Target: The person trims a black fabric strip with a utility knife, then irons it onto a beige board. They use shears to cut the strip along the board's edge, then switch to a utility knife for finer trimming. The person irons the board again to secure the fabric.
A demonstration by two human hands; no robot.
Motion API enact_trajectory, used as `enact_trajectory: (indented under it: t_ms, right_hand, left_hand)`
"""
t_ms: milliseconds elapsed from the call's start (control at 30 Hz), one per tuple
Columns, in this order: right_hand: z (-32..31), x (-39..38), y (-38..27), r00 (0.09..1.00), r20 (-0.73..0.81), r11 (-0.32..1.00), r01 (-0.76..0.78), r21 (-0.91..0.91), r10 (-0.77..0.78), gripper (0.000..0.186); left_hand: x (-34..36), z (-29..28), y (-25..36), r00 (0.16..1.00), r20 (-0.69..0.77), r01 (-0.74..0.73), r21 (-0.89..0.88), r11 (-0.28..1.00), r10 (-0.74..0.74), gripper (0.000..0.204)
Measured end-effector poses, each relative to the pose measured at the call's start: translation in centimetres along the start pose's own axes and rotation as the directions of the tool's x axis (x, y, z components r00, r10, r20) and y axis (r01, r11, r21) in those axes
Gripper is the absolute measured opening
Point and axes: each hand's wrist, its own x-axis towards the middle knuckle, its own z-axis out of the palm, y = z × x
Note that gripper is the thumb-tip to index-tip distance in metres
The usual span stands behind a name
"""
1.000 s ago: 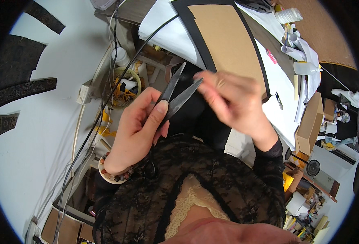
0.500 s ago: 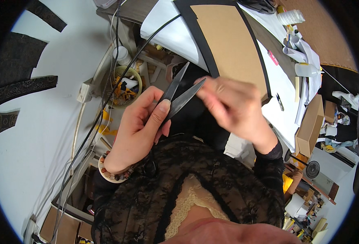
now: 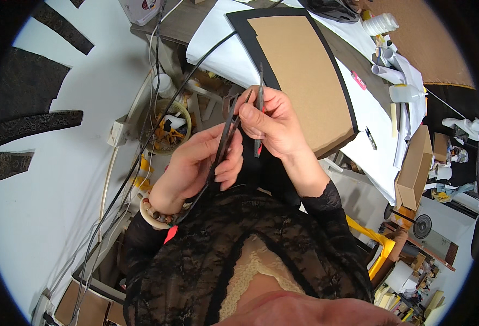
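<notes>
My left hand (image 3: 201,157) is closed round a pair of dark scissors (image 3: 226,136), gripping them along the blades. Their points face up and away from me, and the lower part runs down past my beaded bracelet. My right hand (image 3: 272,119) pinches a slim pointed tool (image 3: 259,98) with a dark body, a thin metal tip and some red at its lower end; its exact kind is unclear. Both hands are close together over my lap, the tool's side beside the scissor tips. Whether the two touch cannot be made out.
Ahead, a tan board with a black border (image 3: 299,70) lies on white paper (image 3: 218,43) on the table. A pen (image 3: 371,138), a pink item (image 3: 358,81) and paper rolls are at the right. Cables (image 3: 188,81) hang at left, above a scrap bin (image 3: 188,122).
My right hand has moved left, close to the scissors, and the slim tool now shows in it. The scissors have turned, so their blades look narrower and closer together.
</notes>
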Motion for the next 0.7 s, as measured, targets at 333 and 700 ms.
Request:
enact_trajectory:
  t_ms: [333,700]
  right_hand:
    - [1.5,-2.0,-3.0,0.981,-0.067,0.942,0.157,-0.297,-0.184,0.011]
    - [0.7,-3.1,-5.2,0.877,0.039,0.345,0.229,-0.91,-0.479,0.012]
  left_hand:
    - [-1.1,1.7,0.8,0.915,-0.339,0.019,0.575,0.818,0.217,0.017]
    - [-2.4,4.2,2.1,0.877,-0.467,0.224,0.602,0.767,0.11,0.02]
